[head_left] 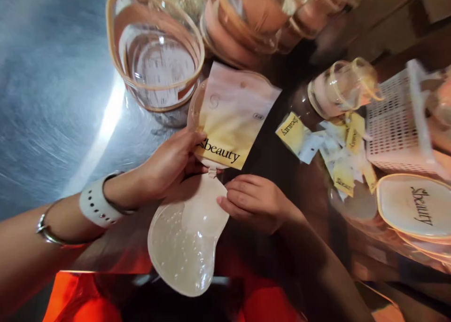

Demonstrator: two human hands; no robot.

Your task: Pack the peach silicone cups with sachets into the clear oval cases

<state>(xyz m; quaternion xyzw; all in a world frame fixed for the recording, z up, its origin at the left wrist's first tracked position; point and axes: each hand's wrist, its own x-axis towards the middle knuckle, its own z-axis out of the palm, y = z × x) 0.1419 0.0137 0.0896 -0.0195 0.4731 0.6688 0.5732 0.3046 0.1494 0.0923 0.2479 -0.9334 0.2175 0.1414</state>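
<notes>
My left hand [172, 160] is closed, its thumb pressing on the lower left corner of a yellow-and-white printed card [243, 110] marked "beauty". Behind the card shows a rounded clear piece with a pale rim. A small pale tab [212, 172] joins it to a glossy, translucent curved plastic piece [183, 247] that hangs down towards me. My right hand [259, 202] pinches the right edge of this plastic piece, fingers curled together. The fingers of my left hand behind the card are hidden.
A clear round container [155, 84] with a tan rim stands on the metal table [52, 101]. More clear rimmed pieces [246, 26] are stacked behind. To the right are scattered small cards [343, 176], a white perforated basket [398, 124] and a stack of labelled lids [416, 207].
</notes>
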